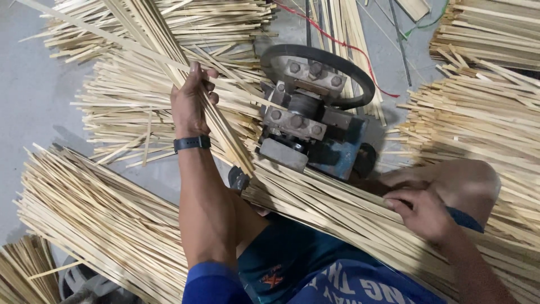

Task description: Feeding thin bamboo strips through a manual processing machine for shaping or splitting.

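A: What is held by the left hand (pixel 190 104)?

B: A handful of thin pale bamboo strips (pixel 222 121) is gripped, fingers closed round them, approx. mid-floor. The strips are tilted, their lower ends reaching down toward a small metal machine (pixel 306 126). A dark wristband (pixel 192 143) is worn on that wrist.

A: And the right hand (pixel 423 211)?

B: It is laid, fingers curled, on a long bundle of strips (pixel 337 211) spread across the lap, w/ fingertips pressed on the top strips; whether any strip is pinched can't be told. The bundle runs from the machine's base toward the lower right corner of the floor.

A: The machine?

B: A blue-grey block w/ bolted plates and a roller is seen, a black belt (pixel 337 65) looped round its far side. It is set on the grey floor (pixel 28 95), just beside the bent knee (pixel 467 180).

A: What else is around?

B: Heaps of cut strips are piled along the floor's left edge (pixel 95 219), far side (pixel 129 95) and right edge (pixel 478 112). A red wire (pixel 337 40) is trailed past the belt. Blue shorts are worn.
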